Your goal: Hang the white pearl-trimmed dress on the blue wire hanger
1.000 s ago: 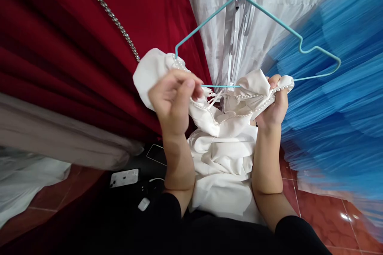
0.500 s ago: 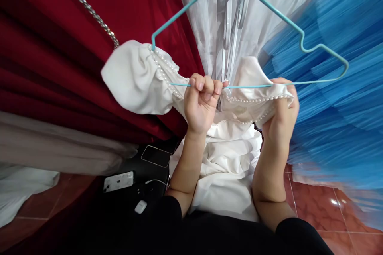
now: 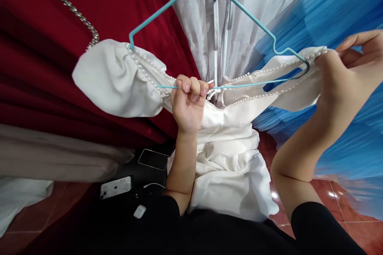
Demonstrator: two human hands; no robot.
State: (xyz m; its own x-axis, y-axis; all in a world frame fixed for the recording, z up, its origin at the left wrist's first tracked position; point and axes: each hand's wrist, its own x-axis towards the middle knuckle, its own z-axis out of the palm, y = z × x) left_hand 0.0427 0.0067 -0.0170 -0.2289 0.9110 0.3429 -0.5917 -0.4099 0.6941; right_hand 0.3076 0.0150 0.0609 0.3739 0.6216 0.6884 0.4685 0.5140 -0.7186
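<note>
A white dress (image 3: 230, 159) with pearl-beaded neckline edges lies over my lap, its top raised on a turquoise clothes hanger (image 3: 167, 4). My left hand (image 3: 190, 101) is wrapped round the hanger's bottom bar near its middle. The puffed left sleeve (image 3: 113, 79) hangs on the hanger's left end. At the right, my right hand (image 3: 350, 59) pinches the beaded edge of the other shoulder (image 3: 305, 87), pulling it outward. The hanger's right end sits inside the dress opening there, between the two beaded edges.
Red cloth (image 3: 125, 12) hangs at the left with a chain (image 3: 68, 4) across it. Blue tulle (image 3: 350, 135) fills the right, white fabric (image 3: 257, 20) the back. Two phones, a white one (image 3: 116, 188) and a dark one (image 3: 154, 159), and a white earbud case (image 3: 139, 211) lie on a black surface.
My right hand has moved right and up, stretching the dress's right shoulder out past the hanger's end. Hanger, left sleeve and left hand have shifted slightly left in view.
</note>
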